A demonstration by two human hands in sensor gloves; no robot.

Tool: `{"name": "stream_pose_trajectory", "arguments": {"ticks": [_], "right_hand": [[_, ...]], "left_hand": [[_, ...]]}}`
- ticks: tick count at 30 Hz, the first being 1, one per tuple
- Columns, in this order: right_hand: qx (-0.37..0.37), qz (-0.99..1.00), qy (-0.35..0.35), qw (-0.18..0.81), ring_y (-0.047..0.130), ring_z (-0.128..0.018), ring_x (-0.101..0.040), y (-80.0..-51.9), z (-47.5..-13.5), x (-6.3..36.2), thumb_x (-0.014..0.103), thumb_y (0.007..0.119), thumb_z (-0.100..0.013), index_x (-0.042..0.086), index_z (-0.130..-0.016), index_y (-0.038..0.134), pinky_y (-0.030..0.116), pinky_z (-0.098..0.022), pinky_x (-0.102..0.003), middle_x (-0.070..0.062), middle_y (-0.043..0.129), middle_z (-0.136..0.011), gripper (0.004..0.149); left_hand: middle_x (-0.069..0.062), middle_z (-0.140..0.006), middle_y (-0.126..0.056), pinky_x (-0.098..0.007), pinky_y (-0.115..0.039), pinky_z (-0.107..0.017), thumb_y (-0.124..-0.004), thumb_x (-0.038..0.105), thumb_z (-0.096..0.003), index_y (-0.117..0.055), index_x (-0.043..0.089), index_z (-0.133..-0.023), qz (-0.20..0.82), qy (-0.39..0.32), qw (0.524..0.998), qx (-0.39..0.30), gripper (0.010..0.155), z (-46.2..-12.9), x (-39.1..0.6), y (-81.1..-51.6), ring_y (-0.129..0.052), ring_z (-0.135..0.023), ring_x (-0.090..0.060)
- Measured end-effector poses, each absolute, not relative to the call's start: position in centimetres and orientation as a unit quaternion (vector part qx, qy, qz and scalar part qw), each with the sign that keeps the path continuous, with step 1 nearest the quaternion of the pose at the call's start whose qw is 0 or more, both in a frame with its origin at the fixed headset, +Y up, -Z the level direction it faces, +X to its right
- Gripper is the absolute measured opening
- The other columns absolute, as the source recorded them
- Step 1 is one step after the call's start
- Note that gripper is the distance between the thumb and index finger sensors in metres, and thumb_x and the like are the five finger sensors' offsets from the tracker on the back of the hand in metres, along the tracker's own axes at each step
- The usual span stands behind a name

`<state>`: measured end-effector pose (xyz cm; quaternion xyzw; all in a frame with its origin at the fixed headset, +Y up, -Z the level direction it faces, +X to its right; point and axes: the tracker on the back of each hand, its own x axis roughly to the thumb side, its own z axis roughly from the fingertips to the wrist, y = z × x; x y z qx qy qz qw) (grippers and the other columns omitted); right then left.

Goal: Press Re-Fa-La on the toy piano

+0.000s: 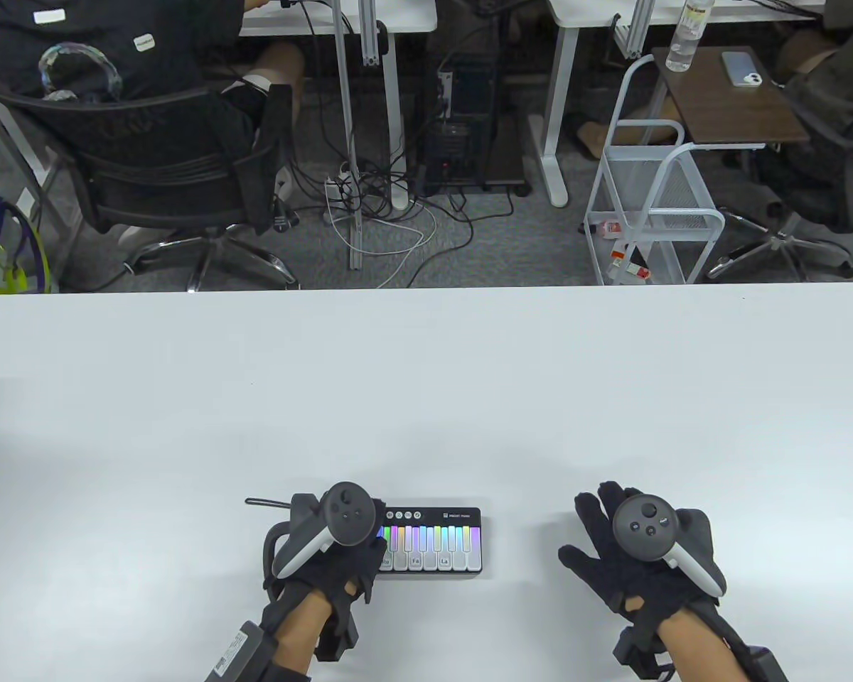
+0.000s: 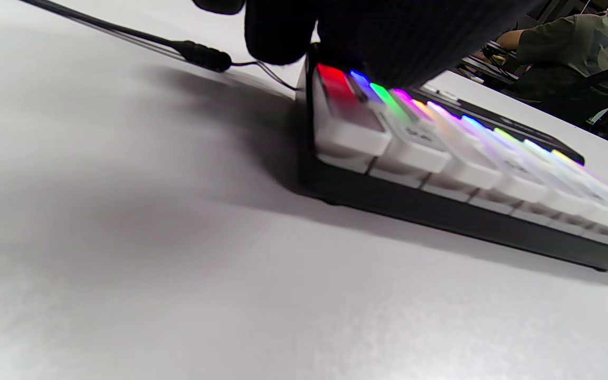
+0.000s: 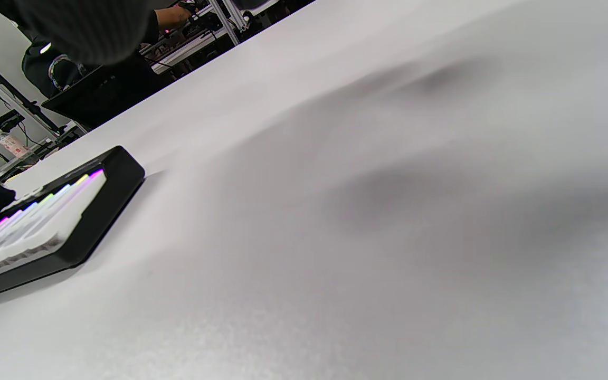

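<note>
The toy piano (image 1: 432,543) is a small black box with white keys lit in rainbow colours, near the table's front edge. Labels Re (image 1: 386,562), Fa (image 1: 416,561) and La (image 1: 444,561) sit on its white keys. My left hand (image 1: 369,547) lies over the piano's left end, its fingertips hidden under the tracker. In the left wrist view its gloved fingers (image 2: 388,37) lie over the far part of the left keys (image 2: 351,126); I cannot tell whether a key is pressed. My right hand (image 1: 597,540) rests flat on the table, fingers spread, right of the piano and apart from it.
The white table (image 1: 426,398) stretches far beyond the piano. A thin black cord (image 1: 266,503) lies left of the left hand and also shows in the left wrist view (image 2: 198,53). The right wrist view shows the piano's right end (image 3: 98,206).
</note>
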<state>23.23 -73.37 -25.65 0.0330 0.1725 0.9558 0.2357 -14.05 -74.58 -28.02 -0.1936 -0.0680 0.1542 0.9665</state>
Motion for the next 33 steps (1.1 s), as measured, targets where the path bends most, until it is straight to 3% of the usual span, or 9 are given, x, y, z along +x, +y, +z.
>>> {"name": "stream_pose_trajectory", "arguments": {"ticks": [24,33], "right_hand": [[0.036,0.956,0.172,0.235,0.006,-0.104,-0.048,-73.4,-25.6,23.2,0.057,0.069,-0.042,0.022,-0.106,0.034,0.017,-0.07,-0.071,-0.012,0.011,-0.113,0.081],[0.036,0.955,0.169,0.241,0.006,-0.104,-0.048,-73.4,-25.6,23.3,0.057,0.069,-0.042,0.022,-0.106,0.034,0.017,-0.07,-0.071,-0.012,0.012,-0.113,0.081]], "left_hand": [[-0.005,-0.113,-0.047,-0.06,-0.039,-0.075,-0.07,0.048,-0.0494,-0.05,0.03,-0.106,0.128,-0.062,0.968,-0.207,0.063,-28.2,-13.9,-74.1,-0.037,-0.108,-0.039],[-0.004,-0.115,-0.041,-0.061,-0.04,-0.075,-0.07,0.051,-0.0485,-0.042,0.029,-0.107,0.154,-0.074,0.97,-0.171,0.069,-27.4,-16.0,-72.5,-0.038,-0.108,-0.039]]}}
